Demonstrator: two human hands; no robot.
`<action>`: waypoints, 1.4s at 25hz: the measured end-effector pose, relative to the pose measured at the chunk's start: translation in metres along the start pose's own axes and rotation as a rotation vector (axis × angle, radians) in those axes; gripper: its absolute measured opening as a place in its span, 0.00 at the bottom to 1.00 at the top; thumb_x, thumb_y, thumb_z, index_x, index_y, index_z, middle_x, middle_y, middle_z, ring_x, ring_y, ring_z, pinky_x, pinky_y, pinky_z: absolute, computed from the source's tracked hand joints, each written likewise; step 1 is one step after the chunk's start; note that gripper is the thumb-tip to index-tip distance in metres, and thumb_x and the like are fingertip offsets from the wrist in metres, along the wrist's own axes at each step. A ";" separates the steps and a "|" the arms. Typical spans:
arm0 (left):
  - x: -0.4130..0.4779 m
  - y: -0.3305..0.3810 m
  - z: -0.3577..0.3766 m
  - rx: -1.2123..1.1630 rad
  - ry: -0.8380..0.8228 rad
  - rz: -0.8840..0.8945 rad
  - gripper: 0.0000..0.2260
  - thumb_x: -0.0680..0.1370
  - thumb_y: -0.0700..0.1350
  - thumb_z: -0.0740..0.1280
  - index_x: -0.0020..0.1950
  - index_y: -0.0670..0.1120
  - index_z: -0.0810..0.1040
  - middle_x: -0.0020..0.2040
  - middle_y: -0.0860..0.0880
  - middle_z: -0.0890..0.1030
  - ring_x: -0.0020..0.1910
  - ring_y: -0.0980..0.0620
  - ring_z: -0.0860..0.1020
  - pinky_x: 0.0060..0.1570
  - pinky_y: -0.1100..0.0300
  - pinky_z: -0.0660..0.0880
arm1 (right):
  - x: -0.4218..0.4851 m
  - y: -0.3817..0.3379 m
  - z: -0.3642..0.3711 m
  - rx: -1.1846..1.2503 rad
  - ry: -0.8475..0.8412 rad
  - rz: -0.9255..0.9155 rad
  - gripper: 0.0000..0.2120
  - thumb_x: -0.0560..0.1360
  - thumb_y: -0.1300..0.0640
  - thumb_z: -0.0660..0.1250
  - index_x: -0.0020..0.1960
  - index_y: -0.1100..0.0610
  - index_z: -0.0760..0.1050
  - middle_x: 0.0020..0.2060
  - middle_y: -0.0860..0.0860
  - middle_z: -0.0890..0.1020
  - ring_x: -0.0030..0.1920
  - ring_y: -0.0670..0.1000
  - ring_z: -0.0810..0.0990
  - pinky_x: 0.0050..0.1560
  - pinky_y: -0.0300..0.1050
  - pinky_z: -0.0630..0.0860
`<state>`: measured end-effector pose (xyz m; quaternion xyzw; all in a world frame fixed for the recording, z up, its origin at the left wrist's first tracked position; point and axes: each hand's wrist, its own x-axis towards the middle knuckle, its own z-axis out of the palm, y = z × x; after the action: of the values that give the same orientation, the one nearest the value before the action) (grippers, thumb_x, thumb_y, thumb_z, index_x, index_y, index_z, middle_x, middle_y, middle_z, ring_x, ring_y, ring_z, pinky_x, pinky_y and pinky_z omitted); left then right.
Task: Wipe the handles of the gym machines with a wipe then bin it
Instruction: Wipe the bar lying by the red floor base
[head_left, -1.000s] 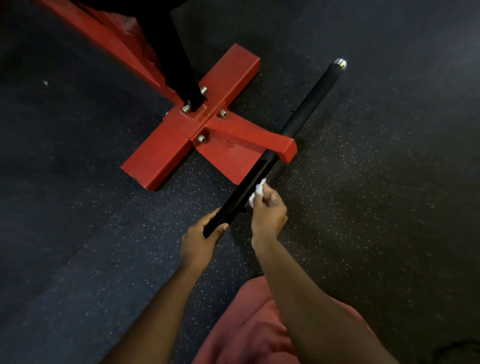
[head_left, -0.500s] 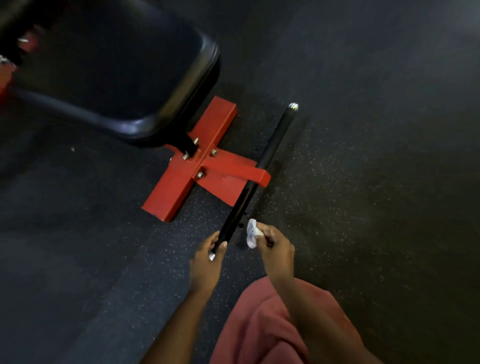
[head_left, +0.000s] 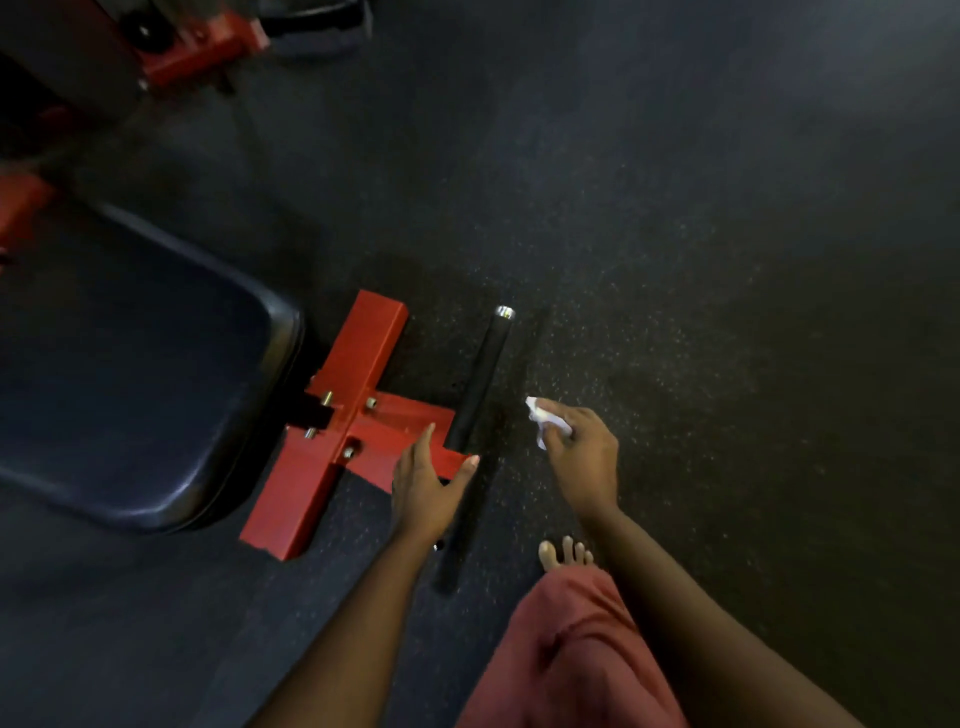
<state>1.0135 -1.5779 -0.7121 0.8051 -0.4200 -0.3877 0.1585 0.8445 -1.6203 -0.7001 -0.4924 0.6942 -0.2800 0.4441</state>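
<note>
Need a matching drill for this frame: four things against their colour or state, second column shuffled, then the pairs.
Things:
1. wipe
2. bar
3. base
4. left hand

States:
A. red, cross-shaped, bolted
B. fingers spread, holding nothing
C. white, crumpled in the right hand
D. black, with a silver end cap

Pairs: 1-C, 2-D, 3-A, 4-B.
</note>
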 end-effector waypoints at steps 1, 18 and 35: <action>0.021 0.000 0.012 0.040 -0.003 -0.008 0.34 0.74 0.54 0.68 0.75 0.47 0.58 0.73 0.44 0.62 0.73 0.44 0.60 0.71 0.49 0.58 | 0.021 0.004 0.007 -0.049 -0.038 -0.050 0.15 0.76 0.63 0.62 0.59 0.52 0.77 0.50 0.51 0.78 0.47 0.46 0.77 0.47 0.34 0.72; 0.102 -0.125 0.091 0.106 0.252 0.448 0.32 0.66 0.56 0.75 0.66 0.59 0.63 0.62 0.66 0.64 0.70 0.62 0.59 0.71 0.64 0.41 | 0.120 0.104 0.114 -0.670 -0.375 -1.355 0.17 0.72 0.59 0.57 0.55 0.56 0.80 0.52 0.50 0.82 0.45 0.53 0.80 0.36 0.40 0.79; 0.102 -0.125 0.093 0.124 0.299 0.445 0.32 0.68 0.57 0.73 0.69 0.55 0.66 0.61 0.66 0.61 0.68 0.66 0.55 0.65 0.74 0.32 | 0.172 0.089 0.126 -0.831 -0.236 -1.459 0.13 0.72 0.61 0.66 0.56 0.56 0.79 0.53 0.52 0.81 0.49 0.53 0.78 0.47 0.43 0.77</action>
<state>1.0481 -1.5779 -0.8951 0.7494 -0.5814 -0.1939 0.2504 0.8977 -1.7428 -0.8889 -0.9661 0.1983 -0.1651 0.0047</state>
